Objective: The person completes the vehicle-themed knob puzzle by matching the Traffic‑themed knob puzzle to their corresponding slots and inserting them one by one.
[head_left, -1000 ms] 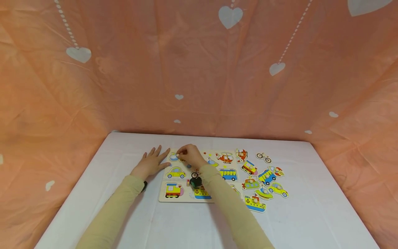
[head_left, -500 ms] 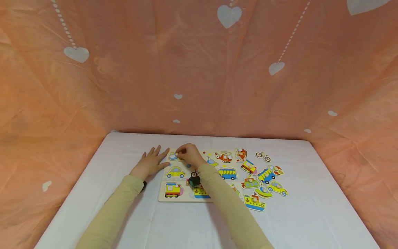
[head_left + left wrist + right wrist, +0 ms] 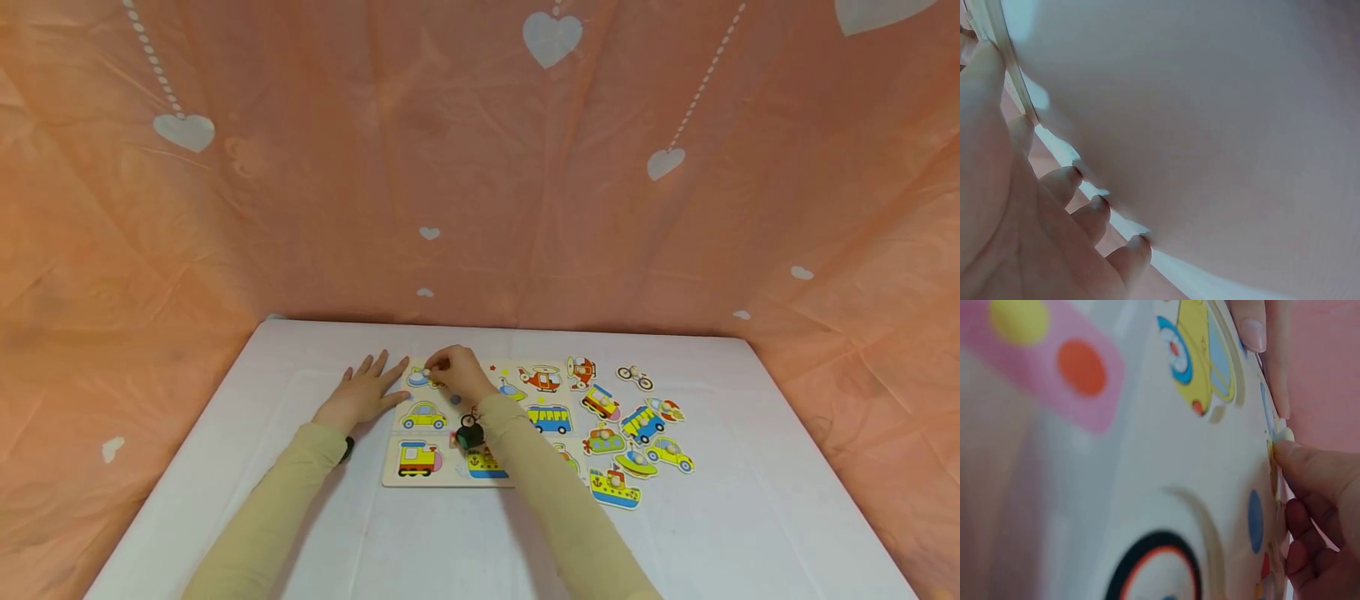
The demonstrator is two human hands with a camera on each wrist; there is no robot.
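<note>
A wooden knob puzzle board (image 3: 450, 477) printed with vehicles lies on the table. At its upper left corner, my right hand (image 3: 463, 377) pinches the small round knob (image 3: 1285, 434) of a blue and yellow puzzle piece (image 3: 416, 378), which looks like an airplane and sits over its picture; the fingers partly cover it. My left hand (image 3: 362, 395) lies with fingers spread at the board's left edge, thumb and index fingertip right at the rim. In the left wrist view, the thumb (image 3: 985, 69) is beside the board's wooden edge (image 3: 1015, 75).
Loose knob pieces lie right of the board: a helicopter (image 3: 581, 372), bicycle (image 3: 634, 377), train (image 3: 601, 402), bus (image 3: 642, 425), rocket (image 3: 664, 408), submarine (image 3: 603, 440), flying saucer (image 3: 635, 463), car (image 3: 671, 454) and ship (image 3: 614, 490). The right sleeve (image 3: 547, 483) crosses over the board.
</note>
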